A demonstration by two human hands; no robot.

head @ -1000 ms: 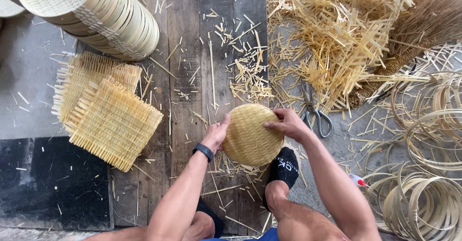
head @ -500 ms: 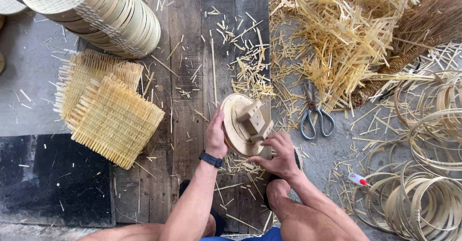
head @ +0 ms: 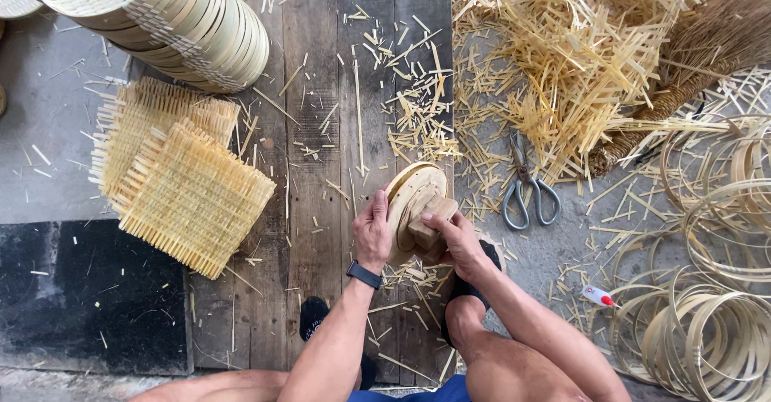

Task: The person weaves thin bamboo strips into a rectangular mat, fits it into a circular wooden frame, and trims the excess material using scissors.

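On the plank floor, centre | round woven tray (head: 409, 193) is held on edge by left hand (head: 373, 233) | wooden block (head: 427, 224) is gripped against it by right hand (head: 459, 241) | scissors (head: 526, 185) lie just right | small white tube with red cap (head: 598, 296) lies farther right

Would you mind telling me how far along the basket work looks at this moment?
Done: a long nested stack of finished round bamboo baskets lies at top left. In hand: the left hand steadies a round rimmed basket on edge while the right hand presses a wooden block into it. Left: several square woven mats and many loose bamboo hoops lie unused; scissors rest nearby.
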